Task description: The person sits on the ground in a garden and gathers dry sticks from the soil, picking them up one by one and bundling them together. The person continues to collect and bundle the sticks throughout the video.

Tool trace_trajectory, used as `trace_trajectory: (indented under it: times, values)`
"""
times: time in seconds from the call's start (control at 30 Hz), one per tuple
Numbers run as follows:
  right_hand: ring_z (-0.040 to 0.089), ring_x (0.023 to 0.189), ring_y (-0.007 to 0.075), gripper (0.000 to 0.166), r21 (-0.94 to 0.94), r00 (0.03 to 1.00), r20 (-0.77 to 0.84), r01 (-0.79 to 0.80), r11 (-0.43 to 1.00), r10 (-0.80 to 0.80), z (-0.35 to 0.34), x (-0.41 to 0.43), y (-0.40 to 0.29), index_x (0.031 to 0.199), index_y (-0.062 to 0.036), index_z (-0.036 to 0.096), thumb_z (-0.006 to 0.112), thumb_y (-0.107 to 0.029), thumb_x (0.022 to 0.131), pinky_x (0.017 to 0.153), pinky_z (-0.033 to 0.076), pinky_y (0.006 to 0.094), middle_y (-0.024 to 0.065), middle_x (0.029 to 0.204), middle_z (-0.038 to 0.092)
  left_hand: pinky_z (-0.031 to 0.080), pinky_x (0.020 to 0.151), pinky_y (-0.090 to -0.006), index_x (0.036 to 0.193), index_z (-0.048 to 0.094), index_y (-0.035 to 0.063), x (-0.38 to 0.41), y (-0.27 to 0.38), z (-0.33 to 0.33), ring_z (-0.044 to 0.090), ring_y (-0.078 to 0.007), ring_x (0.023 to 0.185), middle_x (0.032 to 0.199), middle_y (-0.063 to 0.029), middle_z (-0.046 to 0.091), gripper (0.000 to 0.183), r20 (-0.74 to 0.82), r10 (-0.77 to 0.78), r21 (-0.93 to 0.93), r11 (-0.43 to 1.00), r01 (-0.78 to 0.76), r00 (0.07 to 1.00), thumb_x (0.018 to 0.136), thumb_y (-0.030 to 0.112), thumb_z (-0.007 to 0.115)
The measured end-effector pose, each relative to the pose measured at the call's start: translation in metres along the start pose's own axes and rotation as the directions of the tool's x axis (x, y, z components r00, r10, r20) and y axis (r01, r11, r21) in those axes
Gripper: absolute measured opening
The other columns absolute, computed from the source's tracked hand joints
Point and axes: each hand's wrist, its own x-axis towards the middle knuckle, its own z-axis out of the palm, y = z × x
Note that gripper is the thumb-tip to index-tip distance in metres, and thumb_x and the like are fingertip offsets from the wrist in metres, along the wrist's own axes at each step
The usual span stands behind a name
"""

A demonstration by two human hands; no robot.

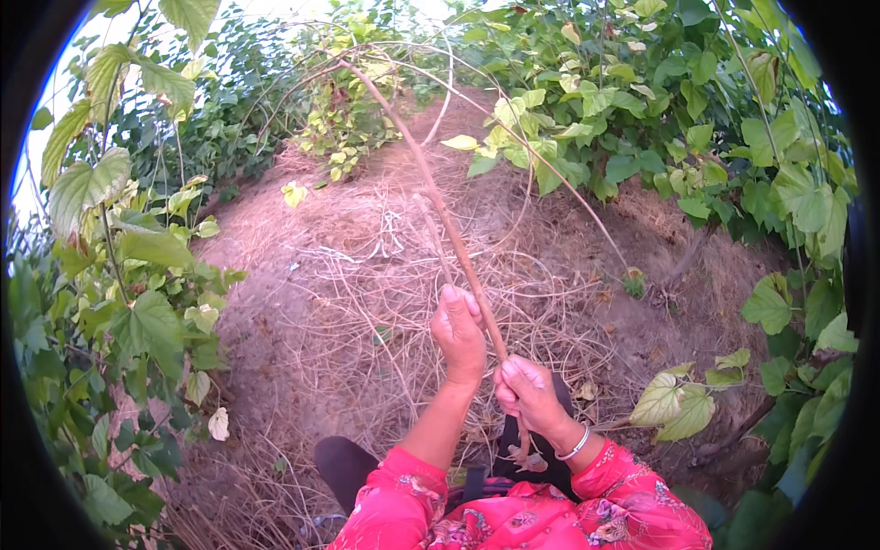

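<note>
My right hand (531, 393) is closed around the lower part of a long brown branch (450, 223). The branch's knobbly butt sticks out below that hand, and its far end splits into thin, arching, mostly bare shoots. To its left my left hand (458, 330) is closed, thumb up, on a shorter peeled-looking strip or stick (434, 237) that slants upward beside the branch. Where the lower end of this piece goes is hidden by the fingers. Pale stripped fibres (390, 237) lie on the ground beyond my hands.
Dry thin stems (385, 330) lie tangled over the bare soil (265, 302) before me. Leafy bushes (715, 124) rise at the right, and leafy shoots (148, 323) hang close at the left. A low leafy sprig (677, 405) reaches in beside my right arm.
</note>
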Motion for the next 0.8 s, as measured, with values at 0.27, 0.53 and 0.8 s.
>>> trace_trajectory:
  times: [0.27, 0.53, 0.8]
  values:
    - [0.044, 0.058, 0.0093, 0.026, -0.61, 0.932, -0.084, 0.231, 0.758, -0.351, -0.027, 0.031, -0.004, 0.083, -0.0039, 0.055, 0.047, -0.024, 0.097, 0.055, 0.039, 0.0268, -0.0008, 0.064, 0.044, 0.034, 0.053, -0.0246, 0.084, 0.046, 0.0064, 0.019, 0.008, -0.019, 0.036, -0.0082, 0.056, 0.065, 0.0013, 0.039, 0.034, 0.12, -0.266, -0.255, 0.923, 0.289, 0.956, 0.101, 0.034, 0.037]
    - [0.051, 0.065, 0.0157, 0.024, -0.75, 0.916, -0.06, 0.22, 0.624, -0.396, -0.003, 0.045, -0.015, 0.098, -0.0043, 0.049, 0.055, -0.027, 0.093, 0.062, 0.043, 0.0338, 0.0074, 0.072, 0.051, 0.046, 0.075, -0.0279, 0.116, 0.052, -0.0033, 0.014, 0.028, 0.015, 0.054, -0.0135, 0.083, 0.09, -0.0042, 0.053, 0.034, 0.089, -0.088, -0.192, 0.976, 0.104, 0.992, 0.101, 0.024, 0.039]
    - [0.047, 0.064, 0.0072, 0.024, -0.622, 0.828, -0.074, 0.397, 0.675, -0.555, -0.023, 0.045, -0.055, 0.104, -0.0044, 0.049, 0.056, -0.025, 0.094, 0.058, 0.041, 0.0246, -0.0015, 0.072, 0.049, 0.043, 0.087, -0.0296, 0.115, 0.057, -0.0013, 0.077, 0.077, -0.036, 0.055, -0.0169, 0.096, 0.101, -0.0083, 0.056, 0.028, 0.244, 0.392, 0.446, 0.767, -0.462, 0.887, 0.096, 0.015, 0.045]
